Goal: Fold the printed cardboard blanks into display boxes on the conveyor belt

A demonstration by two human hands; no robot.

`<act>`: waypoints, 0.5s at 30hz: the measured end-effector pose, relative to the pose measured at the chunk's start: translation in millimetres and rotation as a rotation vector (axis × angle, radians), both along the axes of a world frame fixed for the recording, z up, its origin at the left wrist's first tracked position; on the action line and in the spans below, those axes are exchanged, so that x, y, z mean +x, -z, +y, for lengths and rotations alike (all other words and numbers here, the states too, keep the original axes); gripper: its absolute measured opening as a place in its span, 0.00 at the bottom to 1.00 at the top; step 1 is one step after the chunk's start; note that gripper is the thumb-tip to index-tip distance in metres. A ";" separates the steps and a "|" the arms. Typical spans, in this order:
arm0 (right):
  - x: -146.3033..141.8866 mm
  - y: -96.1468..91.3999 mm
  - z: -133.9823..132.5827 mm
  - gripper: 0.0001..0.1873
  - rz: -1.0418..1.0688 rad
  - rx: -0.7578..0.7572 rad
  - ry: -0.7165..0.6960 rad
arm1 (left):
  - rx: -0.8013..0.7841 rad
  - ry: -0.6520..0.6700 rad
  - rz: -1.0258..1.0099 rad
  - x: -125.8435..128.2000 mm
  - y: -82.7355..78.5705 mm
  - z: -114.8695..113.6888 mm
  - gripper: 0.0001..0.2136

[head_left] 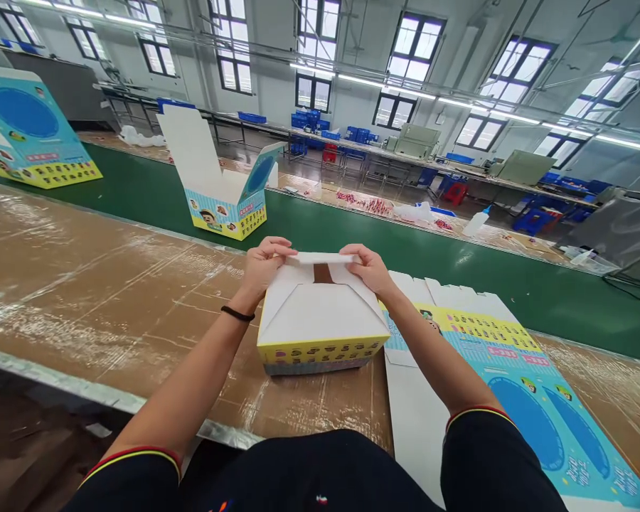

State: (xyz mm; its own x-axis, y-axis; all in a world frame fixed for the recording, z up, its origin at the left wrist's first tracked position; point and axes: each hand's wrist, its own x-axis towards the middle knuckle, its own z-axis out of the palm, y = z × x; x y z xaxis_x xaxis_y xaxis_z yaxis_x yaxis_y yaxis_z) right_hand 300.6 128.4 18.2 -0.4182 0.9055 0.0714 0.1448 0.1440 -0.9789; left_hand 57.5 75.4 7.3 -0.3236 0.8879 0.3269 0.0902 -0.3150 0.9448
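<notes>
Well to the left of the left hand [267, 269], upon the green belt [309, 220], a printed box [26, 114], already erected. Nearer, just beyond the same hand and somewhat to its left, an open box [227, 219], also formed, with tall flaps raised. On the near side of the belt, to the left of this hand, brown worktop [112, 284] with a shiny covering.

At the left hand: thumb and fingers pinched narrowly upon the left end of a white flap [323, 258]. Between both hands and nearer to the body, upon the worktop, the carton [323, 352]: walls opened out, white panels folded inward, but with a gap close to the held flap. Judged as partly formed, with the closing of this end apparently left. At the right hand [369, 272]: a similar pinch, upon the right end of the flap. Farther right, partly behind the right forearm, flat cartons [533, 405], seemingly not yet unfolded.

For the carton, a long axis crosswise, from the left hand's side to the right hand's; white end upward, yellow printed side toward the body. Probably upside down, judging by the yellow band at the upper edge.
</notes>
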 end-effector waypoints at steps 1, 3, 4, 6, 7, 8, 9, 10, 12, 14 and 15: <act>0.0 -0.3 -0.1 0.21 -0.009 0.021 0.033 | 0.000 0.000 0.080 -1.0 -0.6 -2.1 0.10; 1.2 -3.3 -0.9 0.19 -0.062 0.042 0.032 | -0.058 0.067 0.280 -3.5 -5.8 -5.2 0.11; 1.9 -6.1 -1.6 0.20 -0.120 0.055 -0.004 | -0.101 0.114 0.405 -4.7 -10.0 -5.9 0.11; 2.1 -13.6 -3.5 0.29 -0.310 0.096 -0.093 | -0.189 0.210 0.687 -5.6 -20.1 -5.3 0.16; 1.1 -17.6 -4.6 0.37 -0.421 0.124 -0.131 | -0.233 0.242 0.825 -4.7 -25.2 -4.6 0.23; -0.7 -21.2 -5.6 0.45 -0.531 0.155 -0.160 | -0.281 0.265 0.955 -2.8 -30.1 -4.0 0.30; -3.2 -24.2 -6.4 0.49 -0.630 0.185 -0.176 | -0.328 0.278 1.069 0.0 -34.4 -3.8 0.37; -6.2 -26.4 -7.0 0.50 -0.714 0.210 -0.175 | -0.371 0.278 1.169 3.6 -38.1 -4.0 0.42; -11.6 -28.2 -6.9 0.48 -0.830 0.255 -0.149 | -0.434 0.256 1.331 11.2 -43.4 -5.5 0.47; -13.8 -26.7 -4.4 0.48 -0.837 0.274 -0.139 | -0.450 0.246 1.390 16.1 -45.6 -6.9 0.48; -13.1 -24.5 -2.5 0.48 -0.777 0.274 -0.144 | -0.438 0.256 1.365 16.6 -45.3 -7.1 0.47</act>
